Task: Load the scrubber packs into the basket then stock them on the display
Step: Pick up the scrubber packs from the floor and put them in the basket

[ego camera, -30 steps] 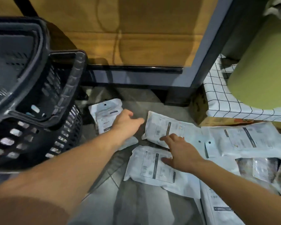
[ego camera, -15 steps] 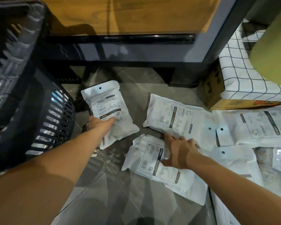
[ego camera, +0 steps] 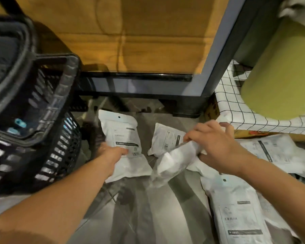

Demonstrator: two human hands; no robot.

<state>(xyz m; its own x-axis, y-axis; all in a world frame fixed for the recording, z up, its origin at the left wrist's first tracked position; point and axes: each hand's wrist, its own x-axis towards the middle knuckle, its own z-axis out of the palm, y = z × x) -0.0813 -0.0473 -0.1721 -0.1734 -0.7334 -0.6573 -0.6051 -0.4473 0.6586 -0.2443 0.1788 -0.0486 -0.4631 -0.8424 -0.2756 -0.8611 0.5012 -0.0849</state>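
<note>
A black plastic basket (ego camera: 60,152) stands at the far left on the grey tiled floor (ego camera: 141,217). Its rim is blurred, and two small light blue things lie inside it; I cannot tell what they are.

Just right of the basket the left hand (ego camera: 113,152) reaches to a white scrubber pack (ego camera: 123,134) that lies flat on the floor with its hang hole away from the person. The thumb rests on top of the printed label. The other fingers seem to curl around the pack's left edge, but this part is dark and not sharp.

Further right, a second pack (ego camera: 165,140) lies on the floor, partly hidden. In front of it the right hand (ego camera: 217,147) grips a crumpled pack (ego camera: 173,164) by its upper end, fingers curled round it, and the pack hangs bent above the floor.

At the right, more packs (ego camera: 236,212) lie on the floor, some overlapping each other. Behind them is a white cloth with black checks (ego camera: 236,111), and a yellow-green round thing (ego camera: 280,76) stands on it. A wooden cabinet panel (ego camera: 148,41) fills the top of the view.
</note>
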